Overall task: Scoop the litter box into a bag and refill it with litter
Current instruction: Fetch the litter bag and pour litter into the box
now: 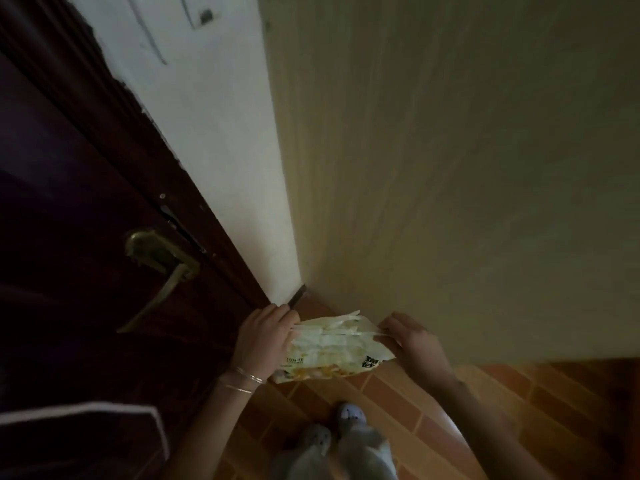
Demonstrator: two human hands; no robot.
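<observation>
Head view shows the left hand (265,336) and right hand (410,336) each pinching an end of the litter bag's (332,351) top, held low by the wall (450,168) above the tiled floor (398,410). If the stretched plastic tears or slips, litter probably spills; no litter box is visible.

Left hand (265,336) and right hand (412,339) both forward, fingers pinched, arms outstretched

Home hallway; wooden door (86,237), tiled floor (398,403)
</observation>
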